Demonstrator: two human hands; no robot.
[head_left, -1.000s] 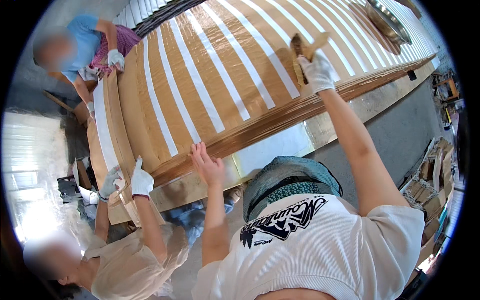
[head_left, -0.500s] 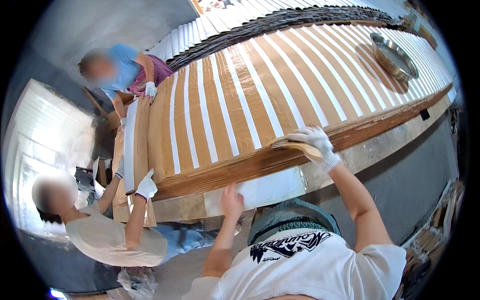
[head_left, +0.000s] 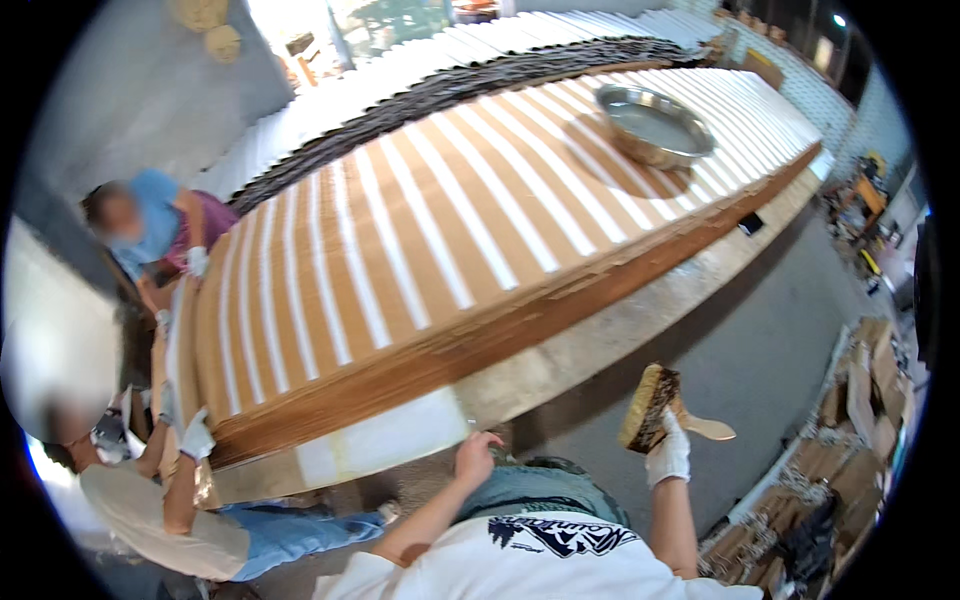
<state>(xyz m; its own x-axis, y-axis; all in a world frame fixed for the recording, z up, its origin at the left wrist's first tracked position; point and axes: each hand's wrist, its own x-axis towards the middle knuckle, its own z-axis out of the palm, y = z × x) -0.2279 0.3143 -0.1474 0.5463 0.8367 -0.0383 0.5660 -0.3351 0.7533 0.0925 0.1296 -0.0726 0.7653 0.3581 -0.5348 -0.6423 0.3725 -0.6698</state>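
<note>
My right hand (head_left: 668,452), in a white glove, is closed round a wide wooden-handled brush (head_left: 650,408) with dark-stained, yellowish bristles. It holds the brush off the stack's near side, over the grey floor. My left hand (head_left: 477,460) is bare and empty, its fingers loosely bent and apart, close to the table's near edge. In front of me lies a long, thick stack of brown sheets (head_left: 330,258), fanned so that white strips show between brown bands. A round metal basin (head_left: 655,125) holding greyish liquid rests on top toward the right.
Two co-workers stand at the stack's left end, one in a blue top (head_left: 155,215), one in a beige top (head_left: 170,510), with gloved hands on its edge. Corrugated sheets (head_left: 400,95) lie behind. A light board (head_left: 385,440) sits on the table's near edge; cardboard scraps (head_left: 800,490) pile at right.
My right hand has lifted the brush off the stack's near edge and carried it right and toward me. My view has turned rightward. The co-workers remain at the left end.
</note>
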